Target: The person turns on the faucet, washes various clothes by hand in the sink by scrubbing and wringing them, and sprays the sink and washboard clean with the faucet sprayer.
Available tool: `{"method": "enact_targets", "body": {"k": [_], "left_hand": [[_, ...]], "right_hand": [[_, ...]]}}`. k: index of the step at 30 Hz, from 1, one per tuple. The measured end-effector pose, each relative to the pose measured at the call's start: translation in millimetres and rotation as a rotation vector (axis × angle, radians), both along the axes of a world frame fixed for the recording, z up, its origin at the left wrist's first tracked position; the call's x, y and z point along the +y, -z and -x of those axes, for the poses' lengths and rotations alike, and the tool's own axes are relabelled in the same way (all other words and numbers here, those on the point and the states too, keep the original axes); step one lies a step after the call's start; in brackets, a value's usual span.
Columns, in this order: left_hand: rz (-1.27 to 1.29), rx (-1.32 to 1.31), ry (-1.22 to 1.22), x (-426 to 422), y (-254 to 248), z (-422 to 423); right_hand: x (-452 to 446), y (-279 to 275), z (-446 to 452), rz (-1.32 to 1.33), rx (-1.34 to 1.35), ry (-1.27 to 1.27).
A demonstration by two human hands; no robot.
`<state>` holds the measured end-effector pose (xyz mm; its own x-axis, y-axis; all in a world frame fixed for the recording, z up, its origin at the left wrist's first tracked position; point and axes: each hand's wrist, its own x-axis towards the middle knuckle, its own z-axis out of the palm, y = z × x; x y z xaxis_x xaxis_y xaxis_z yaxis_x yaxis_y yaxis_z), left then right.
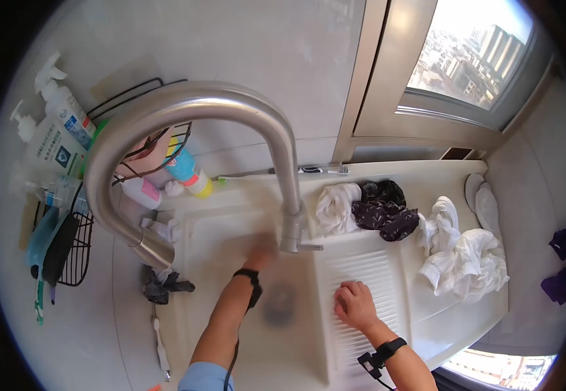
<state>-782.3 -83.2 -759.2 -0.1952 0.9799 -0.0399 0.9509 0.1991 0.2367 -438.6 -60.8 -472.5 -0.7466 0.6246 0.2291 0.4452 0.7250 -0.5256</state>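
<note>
My left hand (261, 253) reaches into the white sink basin (218, 228), behind the faucet's handle side. Motion smears its fingers, so their shape does not show. On the ribbed washboard (368, 260) to the right of the basin rests my right hand (357, 305), its fingers curled in. Whatever may lie inside those fingers is hidden. Both wrists wear black bands with cables. The brushed metal faucet (195, 98) arches over the basin. Behind the washboard lie a bunched white cloth (338, 207) and a dark patterned cloth (386, 212).
White crumpled clothes (469, 260) lie on the right ledge beside pale slipper-shaped pieces (487, 203). A dark grey cloth (158, 287) and a white-handled brush (161, 348) are at the left rim. Bottles (68, 107) and a wire rack (77, 251) line the left wall. A toothbrush (325, 170) lies behind.
</note>
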Motion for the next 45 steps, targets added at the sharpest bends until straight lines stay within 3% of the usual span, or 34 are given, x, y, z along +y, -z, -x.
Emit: {"method": "enact_targets", "body": {"k": [2,3,5,6,10,14,20,23,26,29,34,37,40,45], "left_hand": [[0.055,-0.055,0.079,52.7,-50.6,-5.2],[0.446,-0.067,0.054,70.9,-102.8,-0.8],[0.19,-0.312,-0.257,64.8,-175.6,8.5],[0.107,-0.356,-0.36,59.3,-189.1,25.3],[-0.072,-0.253,-0.699,-14.5,-197.0,103.5],[-0.155,-0.417,-0.562,-75.4,-258.6,73.2],[-0.339,-1.126,-0.574,-154.9,-405.7,39.1],[-0.699,-1.133,-0.394,-145.6,-464.8,2.4],[-0.651,-1.245,-0.226,-130.3,-485.2,10.8],[-0.715,-0.982,-0.605,-113.3,-483.0,-6.2],[-0.751,-0.93,-0.685,-126.4,-488.9,-44.3],[-0.743,-0.868,-0.66,-141.0,-480.7,-68.7],[-0.739,-0.864,-0.633,-149.8,-490.7,-98.2],[-0.656,-0.898,-0.566,-150.8,-491.6,-88.6]], "right_hand": [[0.8,-1.1,-0.6,0.008,-0.011,-0.005],[1.2,-0.8,-1.0,0.01,-0.011,-0.006],[0.5,-0.3,-1.2,0.011,-0.006,-0.01],[0.8,0.5,-1.4,0.008,-0.002,-0.011],[-1.8,0.2,-2.9,-0.02,0.016,-0.013],[-4.3,2.5,-6.1,-0.038,0.049,-0.02],[-8.8,2.4,-9.0,-0.096,0.096,-0.021],[-10.4,11.2,-13.0,-0.149,0.114,-0.009],[-13.9,17.8,-10.7,-0.159,0.095,0.021],[-15.6,21.3,-9.2,-0.094,0.036,0.046],[-8.8,-9.9,1.7,-0.025,0.008,0.071],[-1.5,-41.7,23.1,-0.122,0.06,0.124],[0.7,-74.2,48.6,-0.435,0.087,0.152],[24.3,-67.3,96.0,-0.581,-0.204,0.01]]}}
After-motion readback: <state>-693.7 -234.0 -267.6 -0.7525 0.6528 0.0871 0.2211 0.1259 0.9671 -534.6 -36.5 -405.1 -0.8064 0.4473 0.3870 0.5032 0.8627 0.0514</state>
